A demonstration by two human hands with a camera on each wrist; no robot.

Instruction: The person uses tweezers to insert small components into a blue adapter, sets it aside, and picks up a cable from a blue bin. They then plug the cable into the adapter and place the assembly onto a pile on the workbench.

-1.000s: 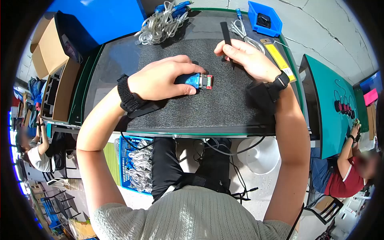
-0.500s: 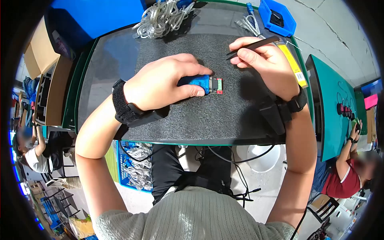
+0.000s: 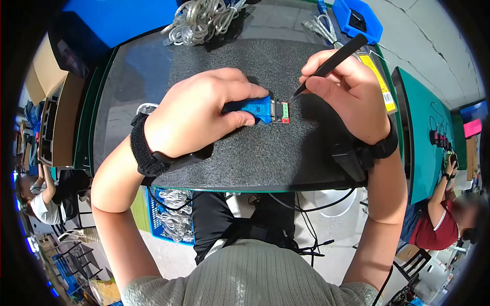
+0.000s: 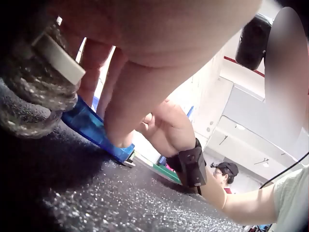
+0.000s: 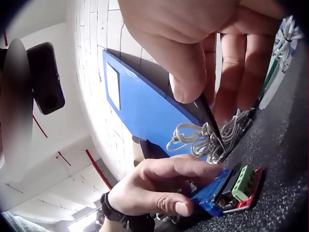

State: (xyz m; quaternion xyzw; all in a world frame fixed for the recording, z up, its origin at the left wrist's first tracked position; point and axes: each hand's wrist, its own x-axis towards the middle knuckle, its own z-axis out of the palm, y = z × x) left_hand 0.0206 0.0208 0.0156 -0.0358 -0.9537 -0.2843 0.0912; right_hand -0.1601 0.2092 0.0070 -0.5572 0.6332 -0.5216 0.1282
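In the head view my left hand (image 3: 196,109) grips a translucent blue connector housing (image 3: 259,108) from the sides, low over the dark mat (image 3: 240,158). From the housing's right end protrudes a metal plug with a small green terminal block (image 5: 245,182) on a red board (image 5: 257,186). My right hand (image 3: 349,94) pinches black tweezers (image 3: 338,57) like a pen. Their points slant down to the left, close to the green block, and show apart from it in the right wrist view. The left palm hides the back of the housing.
Bundled clear cables (image 3: 201,20) lie at the back. A blue bin (image 3: 359,20) with a black item stands at the back right, near another cable (image 3: 322,29) and a yellow package (image 3: 378,84). An open cardboard box (image 3: 66,120) is on the left.
The tweezers have swung from upright within the right hand to a pen-like slant, and their points have come nearer the connector. The left hand still holds the blue housing.
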